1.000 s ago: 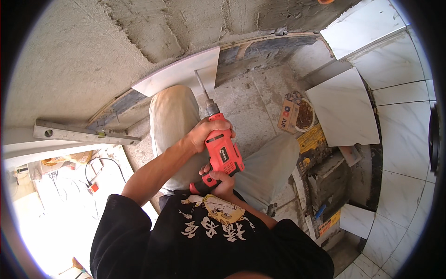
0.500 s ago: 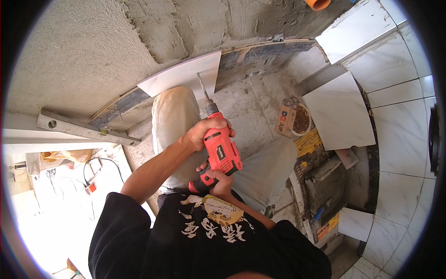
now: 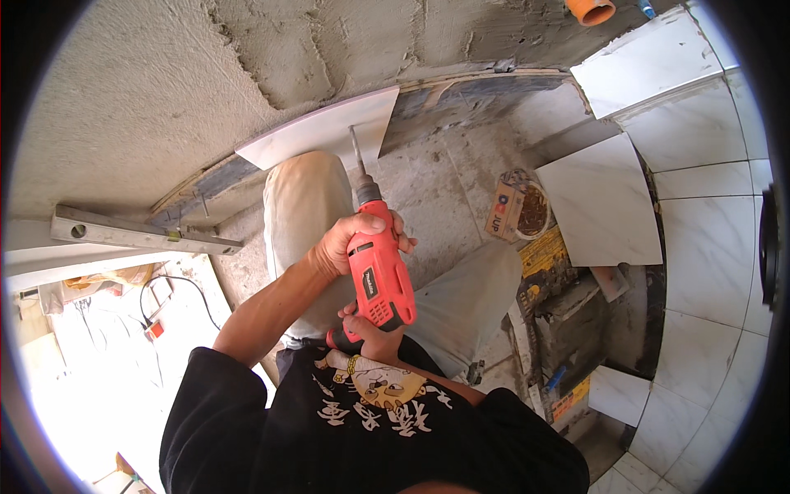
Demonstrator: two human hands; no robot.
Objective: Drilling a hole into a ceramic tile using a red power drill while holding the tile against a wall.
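A red corded-style power drill with a dark chuck lies between my hands, its long bit aimed away from me. My left hand wraps round the front of the drill body, behind the chuck. At the rear, my right hand is closed round the handle; the trigger is hidden. The bit's tip meets the face of a white tile that leans at the base of the wall beyond my left knee. How deep the tip sits, if at all, I cannot tell.
A metal spirit level lies at left. To the right are a cardboard box, a bucket, a loose large tile and a mortar-filled container. An orange pipe projects from the rough wall at top.
The drill's rear end has swung slightly left with both hands, so it points a little straighter. Its tip remains at the tile. The whole view has shifted slightly.
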